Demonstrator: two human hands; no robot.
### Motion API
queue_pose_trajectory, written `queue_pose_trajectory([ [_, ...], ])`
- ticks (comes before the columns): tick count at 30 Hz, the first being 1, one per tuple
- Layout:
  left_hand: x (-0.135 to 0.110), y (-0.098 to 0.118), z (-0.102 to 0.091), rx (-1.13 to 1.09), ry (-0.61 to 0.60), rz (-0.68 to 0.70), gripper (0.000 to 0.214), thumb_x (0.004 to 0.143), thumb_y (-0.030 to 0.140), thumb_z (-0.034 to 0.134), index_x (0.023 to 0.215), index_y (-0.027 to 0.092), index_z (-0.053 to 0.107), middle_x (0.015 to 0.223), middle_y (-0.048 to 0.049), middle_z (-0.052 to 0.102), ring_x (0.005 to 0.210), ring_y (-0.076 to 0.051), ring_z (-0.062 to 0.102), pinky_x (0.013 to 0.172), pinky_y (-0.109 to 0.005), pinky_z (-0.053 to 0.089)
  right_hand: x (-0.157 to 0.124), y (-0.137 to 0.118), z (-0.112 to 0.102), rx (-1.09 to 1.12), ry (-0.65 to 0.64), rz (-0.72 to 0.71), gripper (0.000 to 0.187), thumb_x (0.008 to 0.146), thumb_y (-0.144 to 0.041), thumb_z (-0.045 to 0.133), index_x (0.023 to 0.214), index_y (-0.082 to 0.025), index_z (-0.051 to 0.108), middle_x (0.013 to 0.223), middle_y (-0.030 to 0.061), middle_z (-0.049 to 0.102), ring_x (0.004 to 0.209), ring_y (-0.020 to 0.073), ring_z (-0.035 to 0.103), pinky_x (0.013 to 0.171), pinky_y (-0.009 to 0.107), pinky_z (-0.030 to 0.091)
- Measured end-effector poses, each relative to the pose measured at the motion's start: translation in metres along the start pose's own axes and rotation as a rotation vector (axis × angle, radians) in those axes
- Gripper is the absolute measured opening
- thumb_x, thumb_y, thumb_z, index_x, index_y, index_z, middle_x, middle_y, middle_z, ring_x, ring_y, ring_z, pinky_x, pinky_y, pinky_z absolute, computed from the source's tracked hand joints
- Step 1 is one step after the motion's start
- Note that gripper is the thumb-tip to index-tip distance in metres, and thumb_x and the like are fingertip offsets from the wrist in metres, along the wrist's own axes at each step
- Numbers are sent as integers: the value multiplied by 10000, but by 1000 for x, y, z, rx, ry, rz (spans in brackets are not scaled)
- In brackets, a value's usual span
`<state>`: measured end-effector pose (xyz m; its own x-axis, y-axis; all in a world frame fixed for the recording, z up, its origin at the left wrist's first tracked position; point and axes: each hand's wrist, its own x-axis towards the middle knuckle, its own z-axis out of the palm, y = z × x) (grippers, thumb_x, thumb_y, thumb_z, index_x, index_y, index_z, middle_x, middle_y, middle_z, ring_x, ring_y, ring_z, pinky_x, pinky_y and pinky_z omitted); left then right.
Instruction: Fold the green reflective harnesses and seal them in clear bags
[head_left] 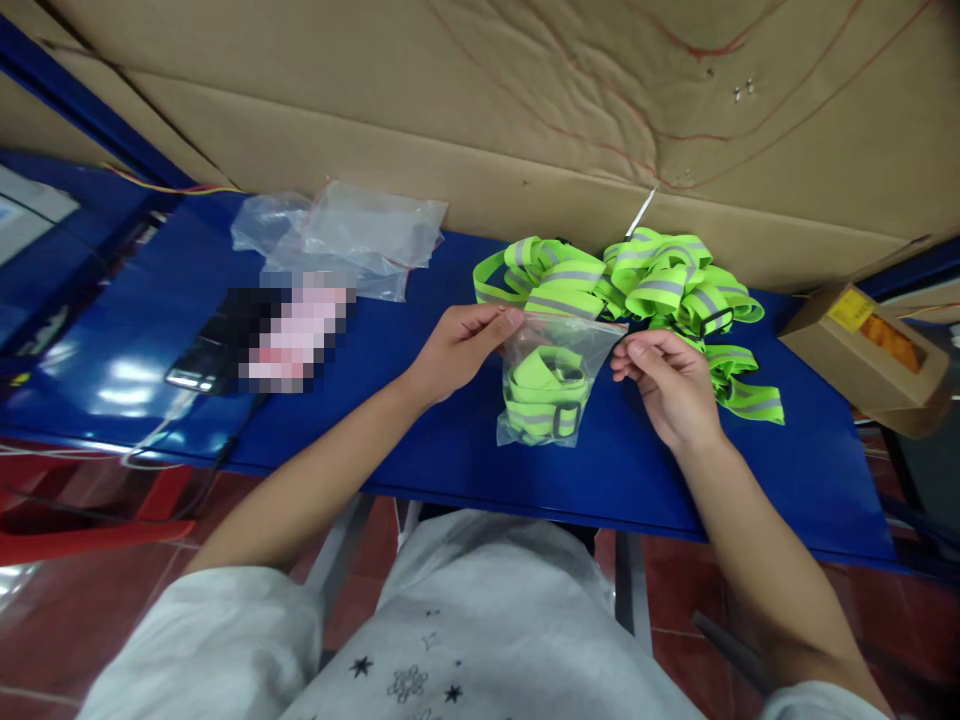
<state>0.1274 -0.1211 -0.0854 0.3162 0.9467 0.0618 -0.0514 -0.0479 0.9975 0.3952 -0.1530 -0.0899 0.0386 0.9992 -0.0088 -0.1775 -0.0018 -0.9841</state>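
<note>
Clear bag, in the middle of the frame, hangs upright between the two hands just in front of the bench surface, its red-lined mouth uppermost. A coiled yellow-green strap with a grey stripe and a black buckle already sits inside, low in the pouch. The left hand has its fingers pinched narrow on the bag's top left corner. The right hand is at the top right corner, thumb and forefinger drawn close together; I cannot tell whether the film is caught between them.

So this one bag looks filled, while the closing of its mouth cannot be confirmed. A loose heap of similar straps lies unbagged behind and to the right, and flat plastic bags lie at upper left, apparently without contents.

The near straps in the heap are partly covered by the bag and right hand, so they cannot be counted. At centre left, pixelation covers a pink item and part of a dark device beside it. Whatever is orange in the window of the cardboard box, at right, is unclear.
</note>
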Motion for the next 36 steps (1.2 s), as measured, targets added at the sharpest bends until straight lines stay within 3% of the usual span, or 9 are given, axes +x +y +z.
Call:
queue_pose_trajectory([
  [6, -1, -7, 1, -187, 10, -115, 492, 891, 643, 760, 1050, 185, 845, 996, -75, 823, 858, -185, 739, 768, -257, 545, -2, 11, 8, -122, -40, 13, 364, 842, -547, 847, 997, -239, 733, 881, 14, 752, 753, 146, 702, 660, 280, 613],
  [11, -4, -12, 11, -423, -92, -182, 513, 810, 625, 850, 1087, 194, 846, 1135, -90, 814, 1060, -232, 751, 962, -300, 559, -6, 20, 10, -153, -15, -23, 322, 876, -531, 817, 925, -236, 699, 864, 9, 723, 733, 134, 666, 651, 265, 577],
  [15, -6, -17, 19, -511, -144, -277, 457, 770, 443, 932, 1154, 223, 821, 1247, -79, 792, 1106, -227, 750, 981, -308, 559, -6, 23, 12, -110, 20, -31, 361, 874, -526, 819, 1098, -271, 698, 934, 6, 711, 828, 143, 670, 711, 271, 590],
  [19, -7, -19, 23, -571, -163, -319, 537, 743, 336, 951, 1243, 243, 778, 1283, -87, 781, 1154, -255, 752, 1009, -351, 570, -6, 25, 12, -88, 33, -18, 324, 860, -505, 841, 1044, -268, 719, 906, 0, 690, 816, 136, 657, 697, 259, 582],
  [21, -7, -18, 23, -560, -179, -325, 544, 763, 366, 937, 1265, 237, 773, 1271, -96, 786, 1163, -270, 756, 1019, -362, 576, -6, 24, 11, -98, 24, -26, 289, 870, -498, 832, 984, -263, 709, 858, -3, 677, 793, 140, 653, 674, 262, 573],
  [26, -10, -14, 25, -535, -186, -322, 589, 857, 629, 805, 1217, 164, 790, 1167, -145, 808, 1089, -315, 783, 931, -381, 629, -8, 17, 10, -104, 3, -36, 240, 920, -493, 781, 955, -270, 700, 831, -4, 676, 756, 142, 650, 644, 266, 561],
  [29, -12, -14, 27, -475, -138, -317, 575, 849, 607, 825, 1218, 168, 786, 1120, -127, 818, 1040, -294, 794, 900, -354, 639, -9, 16, 10, -100, -25, -22, 263, 928, -525, 764, 970, -269, 720, 835, 2, 695, 736, 146, 655, 651, 283, 574],
  [33, -14, -16, 27, -435, -101, -247, 521, 893, 578, 796, 1237, 187, 786, 1146, -107, 816, 1115, -274, 780, 985, -338, 619, -11, 16, 10, -151, -45, -77, 341, 924, -609, 738, 987, -275, 720, 841, 11, 716, 750, 168, 680, 664, 317, 592],
  [36, -13, -16, 25, -442, -116, -247, 479, 912, 548, 787, 1233, 192, 797, 1170, -103, 814, 1098, -261, 786, 980, -322, 618, -11, 15, 10, -211, -22, -75, 299, 877, -536, 823, 958, -265, 727, 823, -2, 729, 713, 152, 685, 637, 296, 591],
])
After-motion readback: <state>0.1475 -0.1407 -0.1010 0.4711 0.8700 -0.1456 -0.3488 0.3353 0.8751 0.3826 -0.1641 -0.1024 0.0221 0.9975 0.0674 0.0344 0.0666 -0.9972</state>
